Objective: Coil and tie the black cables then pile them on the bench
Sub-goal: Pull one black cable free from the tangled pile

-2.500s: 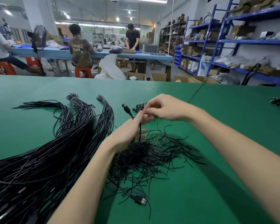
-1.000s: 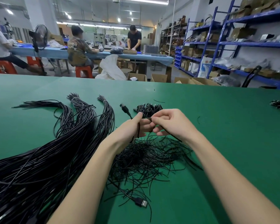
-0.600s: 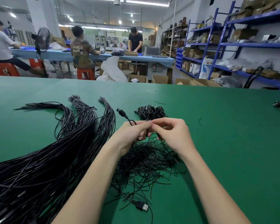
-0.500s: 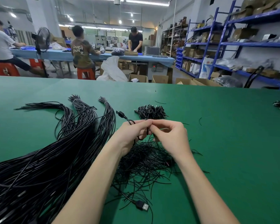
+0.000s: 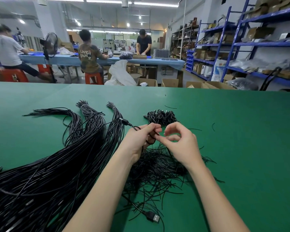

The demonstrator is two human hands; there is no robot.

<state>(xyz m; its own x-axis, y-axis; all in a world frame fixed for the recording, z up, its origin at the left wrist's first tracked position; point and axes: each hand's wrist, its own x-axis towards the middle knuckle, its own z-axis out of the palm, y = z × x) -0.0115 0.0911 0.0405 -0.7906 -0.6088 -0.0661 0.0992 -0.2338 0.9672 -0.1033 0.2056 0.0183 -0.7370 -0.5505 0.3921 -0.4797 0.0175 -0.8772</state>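
A green bench [image 5: 241, 156] fills the lower view; at about nine o'clock a large sheaf of long black cables [image 5: 49, 173] fans from the lower left corner up toward the centre, its far ends gathered into three bunches, two of them bound with pale ties; just right of it, at the centre, the left hand [image 5: 139, 139] has its fingers curled round a black cable [image 5: 151, 136], gripping a small loop of it, and the cable's small plug [image 5: 125, 122] juts out toward eleven o'clock from the hand; the right hand [image 5: 181, 141] is just beside it, thumb and forefinger bent into a ring, other fingertips meeting the loop near the left hand; whether it pinches anything I cannot tell; beneath both hands, at six o'clock, lies a tangled heap of short black tie wires [image 5: 157, 168], and a USB plug [image 5: 153, 217] on a thin lead rests below it near the bottom edge; at twelve o'clock from the hands sits a small pile of coiled cables [image 5: 161, 116], apart from the fingers; a few stray wire bits lie on the bare green to the right; beyond the bench, at ten to twelve o'clock, three people work at a blue table [image 5: 60, 58], two seated on orange stools, with a standing fan [image 5: 50, 44] between them; open cardboard boxes [image 5: 171, 82] stand on the floor past the bench's far edge, their contents hidden; at two o'clock blue shelving [image 5: 258, 44] holds cartons and bagged goods.
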